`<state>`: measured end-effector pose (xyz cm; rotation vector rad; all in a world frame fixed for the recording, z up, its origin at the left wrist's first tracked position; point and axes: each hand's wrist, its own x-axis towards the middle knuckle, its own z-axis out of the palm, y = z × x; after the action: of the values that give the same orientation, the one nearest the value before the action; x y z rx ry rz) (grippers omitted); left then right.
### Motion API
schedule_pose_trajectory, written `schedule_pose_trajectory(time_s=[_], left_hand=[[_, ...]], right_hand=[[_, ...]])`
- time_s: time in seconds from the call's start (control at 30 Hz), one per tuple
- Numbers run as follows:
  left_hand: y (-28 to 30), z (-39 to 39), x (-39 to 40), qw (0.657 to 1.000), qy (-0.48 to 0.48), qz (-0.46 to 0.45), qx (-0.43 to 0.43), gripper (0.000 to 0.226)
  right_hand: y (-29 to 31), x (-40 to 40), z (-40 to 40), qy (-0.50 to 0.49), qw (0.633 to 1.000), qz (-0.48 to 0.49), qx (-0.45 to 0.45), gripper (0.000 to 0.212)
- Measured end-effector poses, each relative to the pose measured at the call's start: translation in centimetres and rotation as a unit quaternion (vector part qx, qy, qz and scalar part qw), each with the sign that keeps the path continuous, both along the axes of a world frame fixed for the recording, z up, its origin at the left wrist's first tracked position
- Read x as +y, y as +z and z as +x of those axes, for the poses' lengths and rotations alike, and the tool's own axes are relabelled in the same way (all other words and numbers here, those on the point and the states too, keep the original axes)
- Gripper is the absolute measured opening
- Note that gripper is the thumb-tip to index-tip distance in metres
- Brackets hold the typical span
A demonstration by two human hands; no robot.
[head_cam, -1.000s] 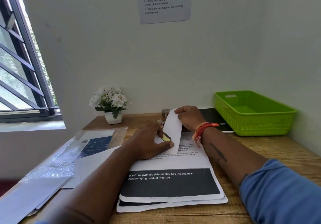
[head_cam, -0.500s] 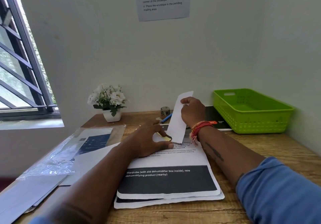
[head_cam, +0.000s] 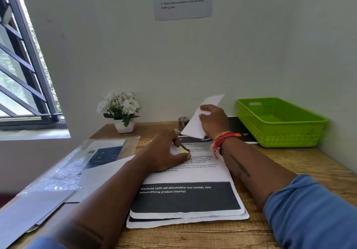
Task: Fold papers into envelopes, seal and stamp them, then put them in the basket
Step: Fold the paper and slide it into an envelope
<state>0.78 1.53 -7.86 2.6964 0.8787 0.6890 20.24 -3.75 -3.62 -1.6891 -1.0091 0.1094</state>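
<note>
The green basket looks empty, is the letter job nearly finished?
Not nearly. The green basket holds nothing yet. The right hand lifts a white envelope, the left hand rests on the paper stack. Stamping and dropping it in remain.

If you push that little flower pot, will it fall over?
The flower pot looks small and squat, so it would probably slide first. Its white flowers stand tall and wide above it, so a high push might tip it. It seems light.
</note>
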Motion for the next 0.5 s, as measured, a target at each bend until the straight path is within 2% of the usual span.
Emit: schedule_pose_trajectory(time_s=[0.17,0.33,0.5], left_hand=[[-0.2,0.1,0.3,1.0,-0.005,-0.003,-0.012,0.049],[-0.5,0.3,0.6,0.999,-0.016,0.024,-0.028,0.049],[-0.7,0.5,0.5,0.999,-0.015,0.035,-0.035,0.05]], right_hand=[[-1.1,0.0,-0.7,0.043,0.995,-0.077,-0.052,0.041],[-1.8,0.7,-2.1,0.041,0.992,-0.099,-0.07,0.043],[-2.4,1.2,-3.4,0.041,0.994,-0.093,-0.041,0.024]])
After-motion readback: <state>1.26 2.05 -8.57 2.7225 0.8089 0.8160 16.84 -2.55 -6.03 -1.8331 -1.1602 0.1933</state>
